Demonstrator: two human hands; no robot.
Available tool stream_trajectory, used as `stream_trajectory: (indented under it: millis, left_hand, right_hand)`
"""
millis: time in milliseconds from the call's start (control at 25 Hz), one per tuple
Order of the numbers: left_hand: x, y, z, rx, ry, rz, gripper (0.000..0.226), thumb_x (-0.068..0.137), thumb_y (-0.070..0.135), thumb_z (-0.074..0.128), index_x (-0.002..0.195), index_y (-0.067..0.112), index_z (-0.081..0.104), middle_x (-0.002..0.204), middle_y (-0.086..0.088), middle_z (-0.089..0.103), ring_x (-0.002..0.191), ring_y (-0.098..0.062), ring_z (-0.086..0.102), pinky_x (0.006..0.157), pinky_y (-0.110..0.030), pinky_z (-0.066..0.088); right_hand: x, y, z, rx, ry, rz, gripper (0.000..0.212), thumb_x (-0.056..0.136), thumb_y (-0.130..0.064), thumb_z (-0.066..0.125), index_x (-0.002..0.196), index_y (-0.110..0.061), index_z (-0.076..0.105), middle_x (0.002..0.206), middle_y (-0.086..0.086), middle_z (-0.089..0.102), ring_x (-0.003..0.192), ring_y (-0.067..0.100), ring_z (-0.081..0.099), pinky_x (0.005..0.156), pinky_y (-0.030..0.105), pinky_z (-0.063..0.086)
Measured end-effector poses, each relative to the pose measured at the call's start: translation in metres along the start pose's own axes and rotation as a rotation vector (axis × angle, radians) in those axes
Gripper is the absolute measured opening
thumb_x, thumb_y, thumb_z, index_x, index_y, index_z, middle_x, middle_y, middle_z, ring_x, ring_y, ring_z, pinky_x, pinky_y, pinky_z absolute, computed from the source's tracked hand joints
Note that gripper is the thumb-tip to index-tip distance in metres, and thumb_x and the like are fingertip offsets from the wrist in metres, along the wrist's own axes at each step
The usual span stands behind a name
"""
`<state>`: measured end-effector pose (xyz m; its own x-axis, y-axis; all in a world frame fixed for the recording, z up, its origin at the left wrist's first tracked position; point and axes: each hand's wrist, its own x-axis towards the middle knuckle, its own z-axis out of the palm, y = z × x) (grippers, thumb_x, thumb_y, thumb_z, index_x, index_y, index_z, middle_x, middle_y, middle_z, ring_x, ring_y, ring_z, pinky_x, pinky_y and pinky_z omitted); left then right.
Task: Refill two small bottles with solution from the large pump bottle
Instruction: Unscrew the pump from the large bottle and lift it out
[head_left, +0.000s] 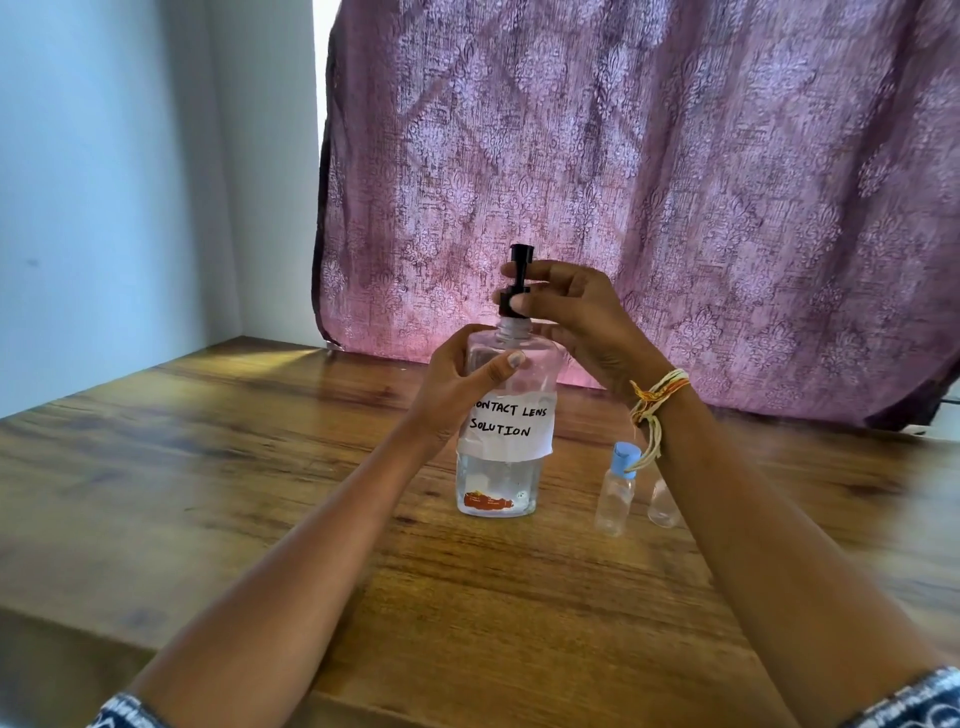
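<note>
A large clear bottle (501, 467) with a white handwritten label "CONTACT LENS SOLUTION" stands upright in the middle of the wooden table (208, 467). My left hand (457, 384) grips its shoulder from the left. My right hand (576, 317) pinches the collar of the black pump head (517, 283); the collar sits just above the bare threaded neck. To the right stand two small clear bottles. One has a blue cap (615, 488). The other (662, 501) is partly hidden behind my right forearm, its top out of sight.
A purple patterned curtain (649, 182) hangs just behind the table's far edge. A pale wall (130, 182) closes the left side. The table's near edge runs across the bottom left. Thread bands circle my right wrist (654, 400).
</note>
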<state>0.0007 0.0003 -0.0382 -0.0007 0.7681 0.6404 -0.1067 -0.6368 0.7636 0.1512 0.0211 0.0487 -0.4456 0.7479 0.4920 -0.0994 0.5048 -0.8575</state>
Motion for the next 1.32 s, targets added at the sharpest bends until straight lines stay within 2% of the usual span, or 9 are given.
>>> stream_trajectory:
  millis: [120, 280, 480, 600, 680, 840, 960, 1200, 1320]
  left_hand:
    - [-0.002, 0.000, 0.000, 0.003, -0.006, 0.009, 0.034, 0.076, 0.033, 0.071, 0.104, 0.015, 0.063, 0.097, -0.006, 0.074, 0.090, -0.022, 0.071, 0.074, -0.032, 0.058]
    - [-0.002, 0.002, 0.001, 0.022, -0.004, 0.006, 0.039, 0.074, 0.035, 0.071, 0.105, 0.012, 0.062, 0.097, -0.006, 0.073, 0.090, -0.023, 0.070, 0.075, -0.034, 0.057]
    - [-0.003, 0.002, 0.000, 0.029, -0.004, -0.008, 0.039, 0.073, 0.037, 0.072, 0.104, 0.014, 0.062, 0.097, -0.007, 0.073, 0.089, -0.023, 0.070, 0.074, -0.034, 0.058]
    - [-0.003, 0.002, 0.000, 0.045, 0.010, -0.011, 0.047, 0.074, 0.037, 0.071, 0.108, 0.007, 0.060, 0.100, -0.015, 0.072, 0.091, -0.027, 0.070, 0.076, -0.038, 0.058]
    - [-0.003, 0.001, 0.000, 0.057, 0.023, -0.019, 0.055, 0.073, 0.038, 0.071, 0.113, 0.002, 0.058, 0.106, -0.023, 0.069, 0.094, -0.031, 0.068, 0.080, -0.046, 0.056]
    - [-0.004, 0.003, 0.001, 0.073, 0.018, -0.024, 0.055, 0.072, 0.039, 0.071, 0.112, 0.004, 0.059, 0.103, -0.016, 0.070, 0.093, -0.028, 0.069, 0.080, -0.044, 0.056]
    - [-0.004, 0.003, 0.001, 0.074, 0.026, -0.029, 0.054, 0.072, 0.040, 0.071, 0.112, 0.005, 0.059, 0.102, -0.016, 0.070, 0.093, -0.030, 0.068, 0.081, -0.046, 0.056]
    - [-0.004, 0.003, 0.002, 0.072, 0.029, -0.027, 0.057, 0.072, 0.039, 0.072, 0.112, 0.002, 0.058, 0.104, -0.025, 0.068, 0.095, -0.033, 0.067, 0.083, -0.051, 0.054]
    - [-0.004, 0.003, 0.001, 0.069, 0.025, -0.026, 0.048, 0.072, 0.040, 0.072, 0.108, 0.010, 0.061, 0.104, -0.021, 0.069, 0.094, -0.032, 0.068, 0.081, -0.050, 0.055]
  right_hand:
    - [-0.001, -0.002, 0.001, -0.023, -0.102, 0.012, 0.030, 0.087, 0.006, 0.057, 0.117, 0.005, 0.062, 0.114, 0.023, 0.065, 0.104, 0.027, 0.064, 0.096, 0.042, 0.051]
    - [-0.003, -0.003, 0.007, -0.142, 0.019, -0.033, 0.027, 0.078, -0.001, 0.074, 0.105, -0.002, 0.070, 0.096, 0.014, 0.071, 0.089, 0.021, 0.068, 0.094, 0.039, 0.054]
    - [-0.001, -0.006, -0.003, -0.031, -0.093, 0.018, 0.028, 0.087, 0.006, 0.056, 0.113, 0.004, 0.064, 0.106, 0.020, 0.068, 0.096, 0.024, 0.066, 0.086, 0.036, 0.057]
    - [-0.001, -0.005, 0.001, -0.101, -0.009, -0.014, 0.021, 0.079, -0.003, 0.073, 0.100, -0.002, 0.071, 0.092, 0.014, 0.071, 0.088, 0.024, 0.067, 0.091, 0.045, 0.055]
    - [-0.001, -0.004, 0.000, -0.086, 0.024, -0.006, 0.020, 0.077, -0.002, 0.074, 0.097, -0.002, 0.071, 0.092, 0.015, 0.071, 0.090, 0.028, 0.066, 0.096, 0.052, 0.051]
    - [-0.001, -0.006, -0.006, -0.031, 0.002, 0.041, 0.024, 0.084, 0.001, 0.065, 0.107, 0.003, 0.067, 0.104, 0.021, 0.068, 0.100, 0.030, 0.065, 0.100, 0.054, 0.045]
    - [-0.002, -0.006, -0.001, -0.097, -0.008, -0.013, 0.021, 0.079, -0.004, 0.073, 0.100, -0.001, 0.071, 0.099, 0.019, 0.069, 0.095, 0.029, 0.065, 0.100, 0.055, 0.048]
    - [-0.001, -0.006, -0.006, -0.036, -0.055, -0.030, 0.031, 0.083, 0.010, 0.061, 0.115, 0.011, 0.061, 0.108, 0.025, 0.066, 0.101, 0.032, 0.064, 0.097, 0.040, 0.053]
    - [-0.001, -0.005, 0.001, -0.094, -0.041, -0.049, 0.029, 0.080, 0.006, 0.068, 0.109, 0.008, 0.065, 0.099, 0.016, 0.068, 0.094, 0.024, 0.064, 0.094, 0.036, 0.053]
